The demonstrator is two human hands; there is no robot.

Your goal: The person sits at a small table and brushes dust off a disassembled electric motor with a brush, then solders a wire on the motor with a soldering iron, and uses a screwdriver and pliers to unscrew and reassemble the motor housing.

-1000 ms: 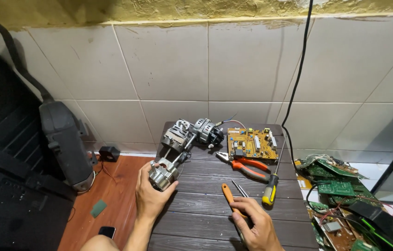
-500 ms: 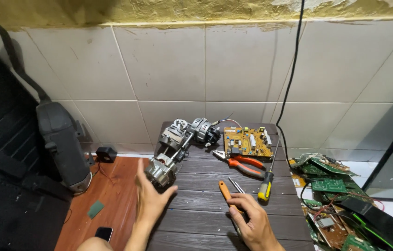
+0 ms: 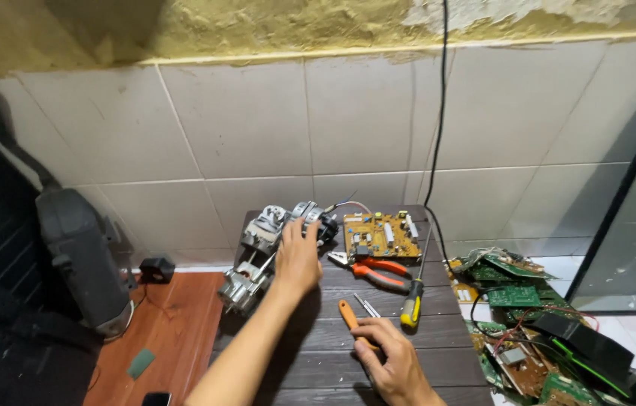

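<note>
Tiled wall fills the upper view, pale squares under a rough yellowed band of plaster, with a black cable hanging straight down it to the far edge of a dark slatted worktop set against its foot. To the left stands a large dark bag or case with a strap, upright on a reddish wooden floor, clear of the work. To the right of the worktop lies a loose heap of green circuit boards and black parts, piled off the working area as though set aside. On the worktop itself, the biggest item is a grey metal motor assembly lying slantwise near the left edge, its far end beside a yellow circuit board that lies flat by the wall. The left hand reaches forward and rests on the far part of the motor assembly, fingers spread open over it, a flat steadying grip rather than a clamp. Just right of that hand lie orange-handled pliers, then a yellow-and-black screwdriver with its shaft pointing toward the wall, both within easy reach. Nearest the viewer, the right hand has its fingers closed round the near end of an orange-handled screwdriver, the handle pointing away toward the motor. A small metal bit lies loose between the two screwdrivers.
</note>
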